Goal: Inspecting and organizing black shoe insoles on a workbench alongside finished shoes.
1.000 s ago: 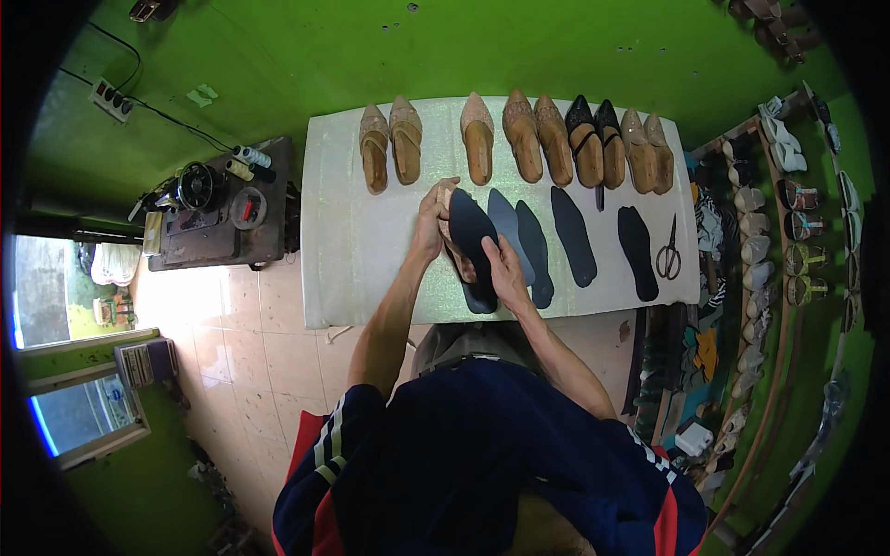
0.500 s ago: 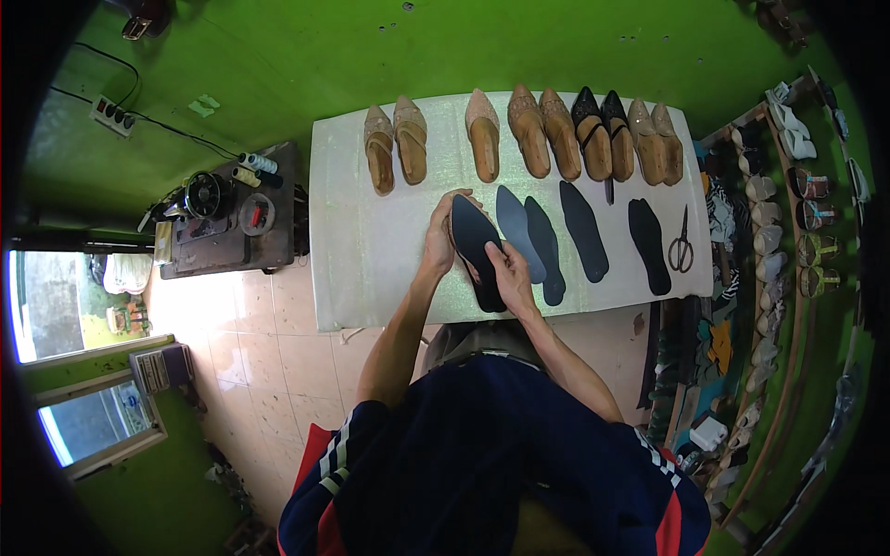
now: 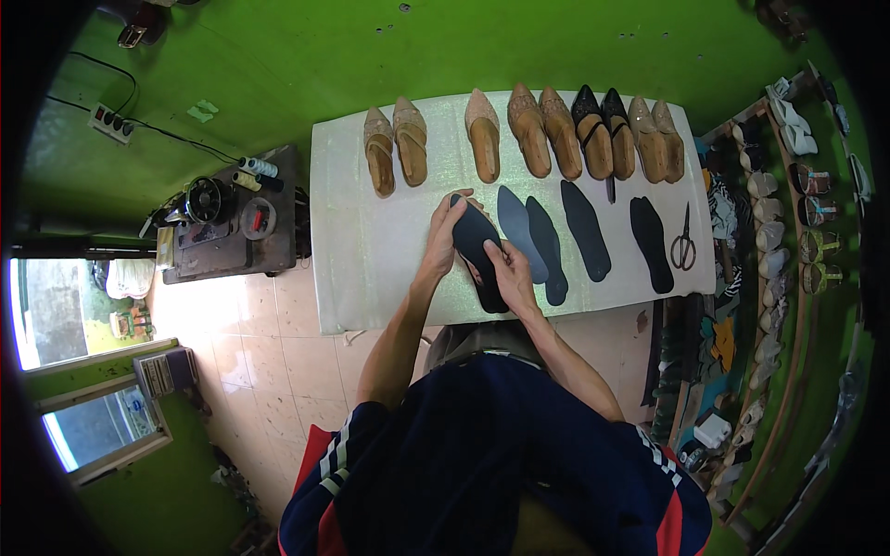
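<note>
Both my hands hold a shoe with its black sole [image 3: 476, 233] facing up, above the near edge of the white-covered table [image 3: 389, 269]. My left hand [image 3: 443, 236] wraps the shoe's toe end from the left, its thumb lying on the sole. My right hand [image 3: 512, 276] grips the right side nearer the heel, thumb pressed on the sole. The shoe's upper is mostly hidden beneath. Just right of it lie a grey-blue sole [image 3: 521, 232] and a black sole [image 3: 549, 250], partly overlapping. Farther right are two more dark soles [image 3: 584, 232], [image 3: 652, 246] and scissors [image 3: 684, 243].
Along the table's far side stand several pointed mules on lasts, beige [image 3: 483, 139] and black [image 3: 593, 134]. At left, a dark workbench [image 3: 232, 227] carries thread spools [image 3: 258, 167]. Shelves of shoes [image 3: 765, 213] line the right wall.
My left thumb has moved from the sole's edge onto its toe end. The right hand keeps its grip, and the shoe stays nearly in place.
</note>
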Motion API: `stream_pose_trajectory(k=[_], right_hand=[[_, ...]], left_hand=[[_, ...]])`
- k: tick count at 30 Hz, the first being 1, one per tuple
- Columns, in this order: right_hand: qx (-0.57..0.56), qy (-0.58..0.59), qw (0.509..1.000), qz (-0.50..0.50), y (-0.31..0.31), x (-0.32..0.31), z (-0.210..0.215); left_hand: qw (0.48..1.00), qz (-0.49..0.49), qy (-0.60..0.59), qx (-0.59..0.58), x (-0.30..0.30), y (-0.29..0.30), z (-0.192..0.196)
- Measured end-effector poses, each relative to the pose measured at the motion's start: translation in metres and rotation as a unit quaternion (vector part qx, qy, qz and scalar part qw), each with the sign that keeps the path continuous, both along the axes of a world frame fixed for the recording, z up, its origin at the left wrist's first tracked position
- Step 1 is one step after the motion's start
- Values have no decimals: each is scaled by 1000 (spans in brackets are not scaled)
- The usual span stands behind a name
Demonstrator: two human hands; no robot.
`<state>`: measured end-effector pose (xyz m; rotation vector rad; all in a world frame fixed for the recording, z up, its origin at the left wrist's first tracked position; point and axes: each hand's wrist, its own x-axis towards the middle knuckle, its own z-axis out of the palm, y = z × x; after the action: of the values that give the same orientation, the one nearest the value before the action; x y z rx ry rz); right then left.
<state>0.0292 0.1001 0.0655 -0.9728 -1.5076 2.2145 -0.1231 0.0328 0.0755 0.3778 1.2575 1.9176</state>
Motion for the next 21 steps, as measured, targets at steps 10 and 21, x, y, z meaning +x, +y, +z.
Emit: stream_pose_trajectory(k=[10,21], right_hand=[[1,-11,1000,-4,0,0,7],[230,-121,966,-3,7,5,32]], left_hand=[[999,12,2,-34,1,3,-5],[986,130,66,-80,-11,-2,-36]])
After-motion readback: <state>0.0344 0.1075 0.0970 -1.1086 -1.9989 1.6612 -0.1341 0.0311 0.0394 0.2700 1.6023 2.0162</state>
